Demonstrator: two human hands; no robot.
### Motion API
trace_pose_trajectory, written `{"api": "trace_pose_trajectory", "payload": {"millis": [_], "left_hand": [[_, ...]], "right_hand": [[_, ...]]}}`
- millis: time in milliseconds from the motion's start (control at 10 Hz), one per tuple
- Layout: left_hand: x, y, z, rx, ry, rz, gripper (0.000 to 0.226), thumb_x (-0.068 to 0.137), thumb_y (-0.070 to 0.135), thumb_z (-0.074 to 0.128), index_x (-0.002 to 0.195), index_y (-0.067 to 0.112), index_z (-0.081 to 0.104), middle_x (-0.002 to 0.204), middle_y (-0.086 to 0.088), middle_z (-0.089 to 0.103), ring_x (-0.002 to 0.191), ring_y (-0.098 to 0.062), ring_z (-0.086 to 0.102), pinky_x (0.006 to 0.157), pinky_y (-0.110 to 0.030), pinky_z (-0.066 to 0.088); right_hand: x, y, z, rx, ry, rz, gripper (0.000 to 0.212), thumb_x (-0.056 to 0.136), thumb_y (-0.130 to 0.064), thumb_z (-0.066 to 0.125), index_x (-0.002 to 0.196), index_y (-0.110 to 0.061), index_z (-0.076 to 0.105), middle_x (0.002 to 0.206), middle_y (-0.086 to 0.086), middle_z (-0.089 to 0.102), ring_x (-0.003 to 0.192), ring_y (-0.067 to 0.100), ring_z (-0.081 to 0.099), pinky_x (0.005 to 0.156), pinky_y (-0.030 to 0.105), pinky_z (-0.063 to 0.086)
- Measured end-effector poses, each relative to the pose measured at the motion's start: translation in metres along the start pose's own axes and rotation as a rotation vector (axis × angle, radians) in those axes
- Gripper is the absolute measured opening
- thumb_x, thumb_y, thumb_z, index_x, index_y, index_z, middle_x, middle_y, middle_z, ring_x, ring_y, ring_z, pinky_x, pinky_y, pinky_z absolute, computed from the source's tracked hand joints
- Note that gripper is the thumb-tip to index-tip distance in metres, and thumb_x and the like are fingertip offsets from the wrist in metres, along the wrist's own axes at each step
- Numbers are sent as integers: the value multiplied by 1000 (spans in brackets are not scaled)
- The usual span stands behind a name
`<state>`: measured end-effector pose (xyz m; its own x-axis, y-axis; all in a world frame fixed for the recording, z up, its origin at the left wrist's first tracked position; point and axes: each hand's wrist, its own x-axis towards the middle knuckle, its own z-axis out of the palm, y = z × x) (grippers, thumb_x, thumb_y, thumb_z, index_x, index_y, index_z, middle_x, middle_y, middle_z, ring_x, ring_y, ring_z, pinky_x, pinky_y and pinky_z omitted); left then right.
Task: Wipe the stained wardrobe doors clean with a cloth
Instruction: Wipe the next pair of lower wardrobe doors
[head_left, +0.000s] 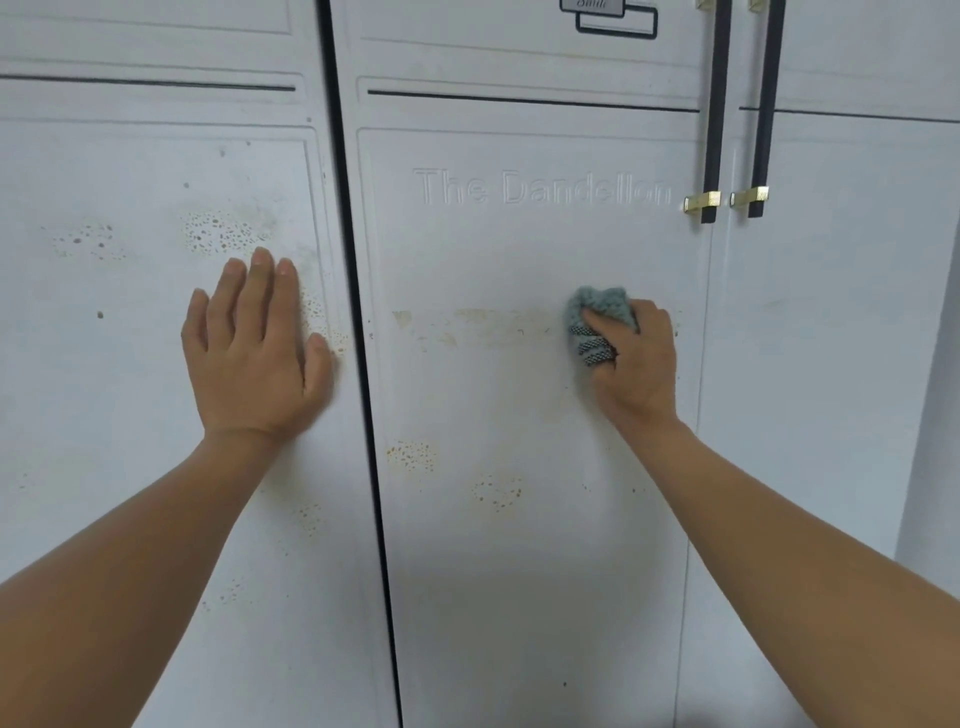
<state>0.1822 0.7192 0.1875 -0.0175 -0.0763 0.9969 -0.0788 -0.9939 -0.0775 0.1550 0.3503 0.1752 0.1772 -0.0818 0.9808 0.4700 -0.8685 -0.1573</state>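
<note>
White wardrobe doors fill the view. My right hand (636, 358) grips a bunched grey-green cloth (595, 322) and presses it against the middle door (519, 249), at the right end of a faint yellowish horizontal smear (467, 325). Speckled brown stains (410, 456) sit lower on that door. My left hand (257, 343) lies flat with fingers spread on the left door (130, 364), which carries spotted stains (218, 231) just above the fingertips and along its right edge.
A dark gap (358, 312) separates the left and middle doors. Two long black handles with gold ends (714, 119) hang at the upper right, where the middle door meets the right door (831, 312). Raised lettering reads "The Dandelion".
</note>
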Motion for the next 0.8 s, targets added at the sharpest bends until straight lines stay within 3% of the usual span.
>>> {"api": "trace_pose_trajectory", "payload": {"millis": [100, 200, 300, 400, 500, 600, 700, 800], "left_hand": [[0, 1, -1, -3, -11, 0, 67, 99, 39, 37, 161, 15, 34, 168, -9, 33, 157, -30, 26, 127, -49, 15], [0, 1, -2, -10, -14, -4, 67, 99, 38, 38, 161, 13, 35, 168, -10, 34, 156, -31, 27, 127, -50, 15], [0, 2, -2, -4, -13, 1, 67, 98, 37, 39, 161, 13, 35, 167, -10, 35, 156, -31, 27, 126, -50, 16], [1, 2, -2, -1, -8, -2, 67, 99, 37, 39, 161, 14, 35, 168, -10, 34, 156, -31, 27, 127, -49, 14], [1, 2, -3, -1, -19, -1, 68, 98, 37, 39, 161, 13, 34, 168, -10, 33, 157, -31, 25, 127, -49, 14], [-1, 2, -2, 9, -3, 1, 67, 98, 37, 39, 161, 13, 35, 167, -11, 34, 156, -31, 27, 127, -49, 14], [1, 1, -2, 7, -10, 3, 68, 98, 37, 39, 161, 13, 35, 167, -10, 34, 156, -31, 26, 127, -49, 15], [0, 1, -2, 13, -13, 6, 68, 98, 37, 39, 161, 13, 35, 167, -10, 34, 156, -31, 27, 126, -50, 15]], "right_hand": [[-21, -4, 10, -67, -104, -161, 35, 80, -4, 74, 114, -3, 73, 103, 22, 61, 91, 39, 54, 73, 37, 48], [-35, 3, 4, -47, -121, -103, 37, 77, -3, 70, 113, -8, 75, 113, 22, 61, 102, 38, 52, 84, 40, 51], [-38, 7, 4, -6, 23, 181, 35, 84, -19, 63, 116, -10, 74, 109, 24, 61, 99, 40, 53, 80, 35, 44], [-57, -3, 9, 35, -102, -36, 34, 88, -23, 59, 113, -9, 75, 108, 21, 62, 99, 34, 53, 82, 28, 42], [-64, -8, 13, 98, -5, 173, 39, 87, -28, 54, 116, -11, 75, 107, 19, 62, 97, 34, 54, 82, 29, 45], [-79, -17, 19, 83, -125, -20, 33, 81, -6, 65, 113, -7, 76, 110, 18, 61, 103, 31, 53, 89, 28, 50], [-82, -15, 21, 72, -46, 119, 41, 80, -16, 50, 112, -10, 76, 108, 16, 61, 99, 30, 54, 84, 30, 48], [-91, -21, 25, 66, -89, 4, 38, 79, -6, 57, 112, -8, 76, 110, 16, 59, 98, 36, 55, 81, 36, 51]]}}
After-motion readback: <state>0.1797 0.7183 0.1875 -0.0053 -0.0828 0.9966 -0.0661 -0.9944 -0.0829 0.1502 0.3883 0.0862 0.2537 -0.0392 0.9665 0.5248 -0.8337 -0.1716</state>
